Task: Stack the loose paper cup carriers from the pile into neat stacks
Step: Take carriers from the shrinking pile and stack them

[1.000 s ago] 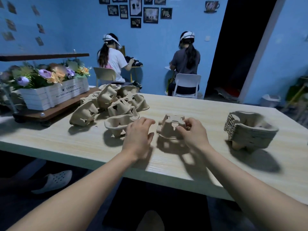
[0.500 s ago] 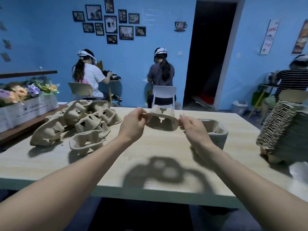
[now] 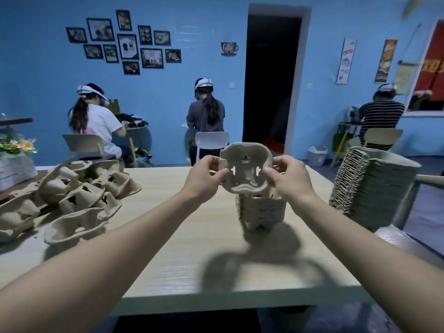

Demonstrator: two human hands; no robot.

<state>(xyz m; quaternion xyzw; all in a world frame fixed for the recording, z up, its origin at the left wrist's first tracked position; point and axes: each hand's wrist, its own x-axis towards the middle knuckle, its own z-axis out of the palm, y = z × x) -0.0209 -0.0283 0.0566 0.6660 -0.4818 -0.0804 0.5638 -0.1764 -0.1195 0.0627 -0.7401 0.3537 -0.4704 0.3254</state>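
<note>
We see 1 table (image 3: 182,272) of pale wood grain filling the lower view, with 3 groups of cup carriers on or beside it. At far right stands 1 tall stack (image 3: 370,186), its many ribbed edges nested close; we cannot tell whether it rests on the table or on a surface just beside it. At left lies 1 loose pile (image 3: 72,193) of carriers, tilted and overlapping; we count about 9, though some are hidden under others. Near the table's middle stands 1 short stack (image 3: 260,210), upright, with only a few layers visible. Directly above the short stack, and apart from it, 1 carrier (image 3: 246,170) is held in the air, tilted upright so that its hollow side faces us; 3 cut-outs show in it. Our left hand (image 3: 206,176) pinches the carrier's left rim between thumb and curled fingers; our right hand (image 3: 287,176) pinches its right rim in the same way. Both forearms reach in from the bottom corners.

Behind the table, 3 people sit with their backs to us, each on 1 chair. The blue wall carries 11 framed pictures (image 3: 125,44) and 2 posters (image 3: 367,62). At far left, 1 white planter (image 3: 14,167) holds flowers.
</note>
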